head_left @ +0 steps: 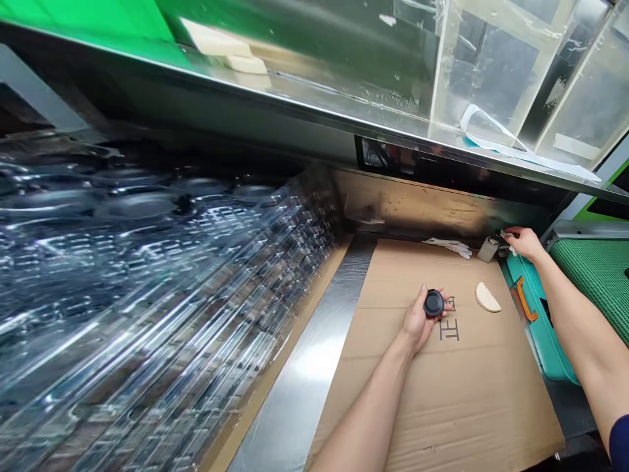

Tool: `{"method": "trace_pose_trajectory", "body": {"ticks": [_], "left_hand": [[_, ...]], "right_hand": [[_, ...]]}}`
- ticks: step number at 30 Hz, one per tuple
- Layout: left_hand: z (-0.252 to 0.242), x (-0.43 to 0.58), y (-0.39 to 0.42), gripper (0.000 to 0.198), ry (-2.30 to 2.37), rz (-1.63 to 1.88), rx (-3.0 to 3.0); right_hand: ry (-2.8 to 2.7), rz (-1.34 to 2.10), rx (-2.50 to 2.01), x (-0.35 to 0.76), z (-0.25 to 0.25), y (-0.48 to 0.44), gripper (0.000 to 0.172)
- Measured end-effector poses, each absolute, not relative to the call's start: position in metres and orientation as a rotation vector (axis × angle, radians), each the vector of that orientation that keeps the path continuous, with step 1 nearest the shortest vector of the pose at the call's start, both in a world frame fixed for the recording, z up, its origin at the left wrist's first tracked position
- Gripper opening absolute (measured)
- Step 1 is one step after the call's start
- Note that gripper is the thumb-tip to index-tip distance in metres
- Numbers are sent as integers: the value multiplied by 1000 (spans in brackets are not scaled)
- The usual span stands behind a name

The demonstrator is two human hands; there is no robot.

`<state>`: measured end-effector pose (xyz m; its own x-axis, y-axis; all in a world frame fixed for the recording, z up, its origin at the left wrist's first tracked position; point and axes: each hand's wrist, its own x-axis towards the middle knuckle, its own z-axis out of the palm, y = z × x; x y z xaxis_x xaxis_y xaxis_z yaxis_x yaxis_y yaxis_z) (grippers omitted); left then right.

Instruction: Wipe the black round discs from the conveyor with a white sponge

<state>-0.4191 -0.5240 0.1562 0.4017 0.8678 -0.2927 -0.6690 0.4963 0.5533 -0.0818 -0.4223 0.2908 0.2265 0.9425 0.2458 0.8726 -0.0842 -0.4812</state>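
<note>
Black disc (pixel 434 303) in the left hand (pixel 417 322), held up over the cardboard (pixel 472 400), around the middle of its upper half. Round, dark all over, matte to faintly glossy; a raised rim rings a slightly sunken, smooth centre. Face turned up toward the viewer. Finer detail too small to read.

Left fingers: curled beneath and round the far side, thumb along the near edge, gripping the disc. Dark print (pixel 449 330) on the cardboard just beside it.

Right hand (pixel 527 244) well apart, at the back right corner, above the teal case (pixel 550 347) and next to the grey bottle (pixel 487 250). Fingers bent, tips close together by a small pale scrap; cannot tell if it is gripped.

Also on the cardboard: a cream half-round pad (pixel 487 297), lying flat, right of the disc; a white glove (pixel 449 246) along the back edge.
</note>
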Motion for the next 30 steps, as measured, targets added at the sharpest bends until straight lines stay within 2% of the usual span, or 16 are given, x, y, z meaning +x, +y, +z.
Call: {"method": "trace_pose_trajectory", "body": {"ticks": [5, 19, 24, 26, 28, 30], "left_hand": [[157, -419, -524, 43, 612, 1005, 390], [151, -419, -522, 46, 561, 1007, 371], [152, -419, -519, 50, 526, 993, 307], [156, -419, -519, 53, 506, 975, 262], [159, -420, -519, 57, 487, 956, 223], [161, -421, -519, 59, 486, 949, 202]], "right_hand": [[-1889, 73, -2038, -85, 288, -398, 19], [-2071, -46, -2115, -93, 288, -389, 21], [-2040, -33, -2156, -99, 302, -392, 18], [-1931, -106, -2110, -113, 306, -404, 22], [-1789, -193, -1951, -139, 303, -429, 34], [-1743, -120, -1797, -175, 290, -465, 44]]}}
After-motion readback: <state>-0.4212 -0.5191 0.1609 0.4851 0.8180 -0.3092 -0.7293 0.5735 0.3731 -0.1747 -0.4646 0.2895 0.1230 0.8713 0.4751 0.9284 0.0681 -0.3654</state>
